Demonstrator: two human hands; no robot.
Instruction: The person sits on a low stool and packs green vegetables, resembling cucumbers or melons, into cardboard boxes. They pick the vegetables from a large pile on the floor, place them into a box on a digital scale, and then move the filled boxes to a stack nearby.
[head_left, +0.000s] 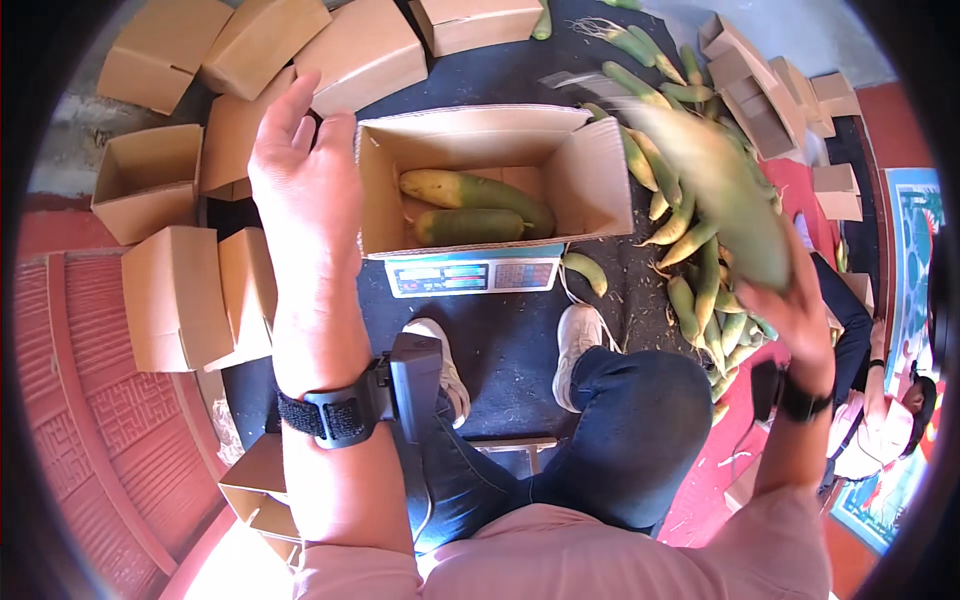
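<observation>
An open cardboard box (592, 180) stands on a digital scale (472, 274) in front of me, with two green radishes (472, 225) lying inside. My left hand (304, 180) is raised at the box's left side, fingers spread, holding nothing; whether it touches the box cannot be told. Over the heap at the right, my right hand (787, 307) grips the lower end of a large green radish (720, 180), blurred by motion, with its pale end and roots pointing up and left. A small curved radish (585, 271) lies beside the scale's right edge.
Many radishes (705, 285) are heaped at the right. Cardboard boxes stand at the left (176, 300), the top left (360, 56) and the upper right (757, 105). My shoes flank the floor below the scale. Another person (874, 427) is at the far right.
</observation>
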